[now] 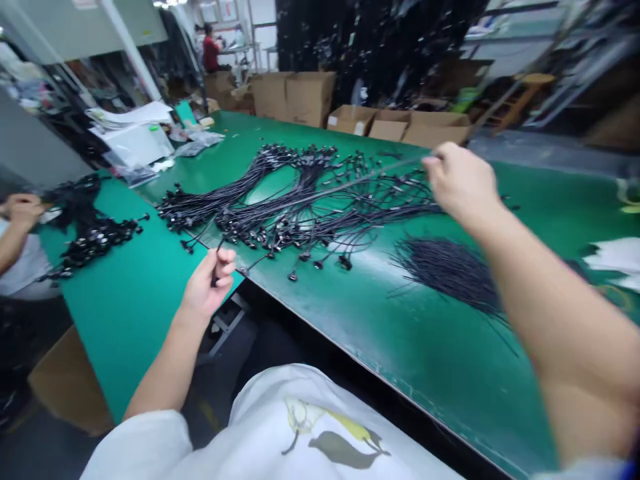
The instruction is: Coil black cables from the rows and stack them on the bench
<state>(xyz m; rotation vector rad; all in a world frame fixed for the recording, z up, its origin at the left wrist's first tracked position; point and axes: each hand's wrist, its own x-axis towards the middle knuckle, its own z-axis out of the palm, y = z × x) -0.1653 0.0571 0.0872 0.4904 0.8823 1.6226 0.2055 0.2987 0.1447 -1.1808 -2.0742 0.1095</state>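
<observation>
A large tangled pile of black cables with small round connectors [300, 207] lies on the green work mat [400, 320]. My left hand [210, 280] is at the pile's near edge, its fingers closed on a thin black cable [216, 270]. My right hand [463, 183] is at the pile's far right side, gripping a long black cable [370, 175] that stretches left across the pile. Below my right hand lies a bundle of loose thin black wires [450, 273]. Another person's hand [23, 212] rests at far left beside a heap of black connector cables [93, 237].
The near mat edge [350, 340] runs in front of me, above a dark floor. A second green table [120, 320] stands at left. Cardboard boxes [293, 99] line the far side, with papers and plastic bags [195, 143] at back left. A person in a red top [211, 50] stands far back.
</observation>
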